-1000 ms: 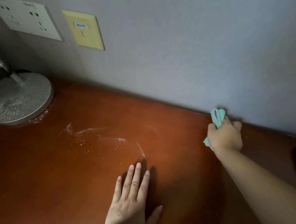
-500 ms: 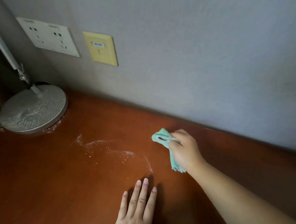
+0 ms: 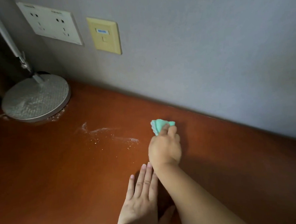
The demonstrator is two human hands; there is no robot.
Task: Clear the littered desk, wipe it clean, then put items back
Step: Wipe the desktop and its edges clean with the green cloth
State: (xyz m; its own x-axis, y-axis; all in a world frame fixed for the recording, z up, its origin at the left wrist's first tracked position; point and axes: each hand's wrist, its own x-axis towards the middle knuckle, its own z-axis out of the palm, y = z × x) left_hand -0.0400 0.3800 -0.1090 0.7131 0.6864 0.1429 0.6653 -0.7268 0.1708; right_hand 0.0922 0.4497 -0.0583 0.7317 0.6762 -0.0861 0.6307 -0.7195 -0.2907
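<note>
My right hand (image 3: 164,148) grips a bunched mint-green cloth (image 3: 159,126) and presses it onto the reddish-brown desk (image 3: 61,176), a little out from the wall. Just left of the cloth a streak of white dust and crumbs (image 3: 109,136) lies across the desk. My left hand (image 3: 141,197) rests flat on the wood with its fingers straight, close beside my right forearm.
A lamp with a round silver base (image 3: 36,98) and a slanted arm stands at the back left, dust around its rim. On the grey wall hang a white socket plate (image 3: 51,22) and a yellow network plate (image 3: 104,35).
My right hand has swept the cloth leftward along the desk from the wall's right part to beside the dust streak. My left hand has stayed flat on the desk.
</note>
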